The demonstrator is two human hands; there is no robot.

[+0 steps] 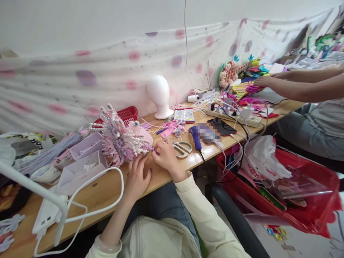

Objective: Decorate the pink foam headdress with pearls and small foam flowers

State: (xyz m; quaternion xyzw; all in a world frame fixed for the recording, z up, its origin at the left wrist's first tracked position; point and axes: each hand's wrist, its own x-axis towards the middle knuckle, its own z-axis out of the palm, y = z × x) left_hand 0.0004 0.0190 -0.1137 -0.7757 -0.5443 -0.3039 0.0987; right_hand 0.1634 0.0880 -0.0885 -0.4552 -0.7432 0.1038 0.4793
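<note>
A pink and lilac beaded headdress (pixel 122 138) lies on the wooden table (pixel 107 188). My left hand (pixel 137 177) rests against its lower edge with fingers curled toward it. My right hand (pixel 165 156) is just to the right, fingertips pinched at the headdress rim near a small bead or strand that is too small to name. Scissors (pixel 182 148) and a blue glue gun (pixel 195 137) lie right beside my right hand.
White paper trays (pixel 80 168) and a red basket (pixel 128 114) sit left and behind. A white foam head (pixel 159 95) stands at the back. A power strip (pixel 233 116), phone (pixel 221 126) and cables lie right. Another person's arms (pixel 298 84) reach over colourful crafts. A red bag (pixel 295 190) stands below.
</note>
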